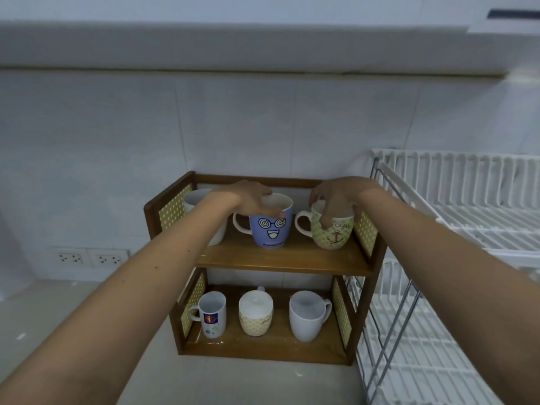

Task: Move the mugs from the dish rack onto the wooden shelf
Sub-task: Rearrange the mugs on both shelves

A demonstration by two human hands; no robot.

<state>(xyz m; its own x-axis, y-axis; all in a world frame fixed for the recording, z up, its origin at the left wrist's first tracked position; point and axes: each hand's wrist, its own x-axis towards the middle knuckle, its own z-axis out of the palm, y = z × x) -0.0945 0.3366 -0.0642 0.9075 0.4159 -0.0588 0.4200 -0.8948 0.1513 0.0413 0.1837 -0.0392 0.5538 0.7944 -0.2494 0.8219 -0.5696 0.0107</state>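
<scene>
Glazed ceramic, by the look of it: both mugs on the top board of the wooden shelf (280,263) should be rigid, fairly weighty, smooth enough to slip and quick to chip if knocked together. Left hand (252,200) is clamped over the rim of the blue face mug (271,229) at the board's middle; right hand (336,197) claws the rim of the green anchor mug (331,232) at its right end, fingers dipping inside. Handles jut left, a surer hold; the dish rack (455,206) right of the shelf shows no mugs.

White tiled wall (117,135), twin sockets (89,258), pale counter (43,311).
</scene>
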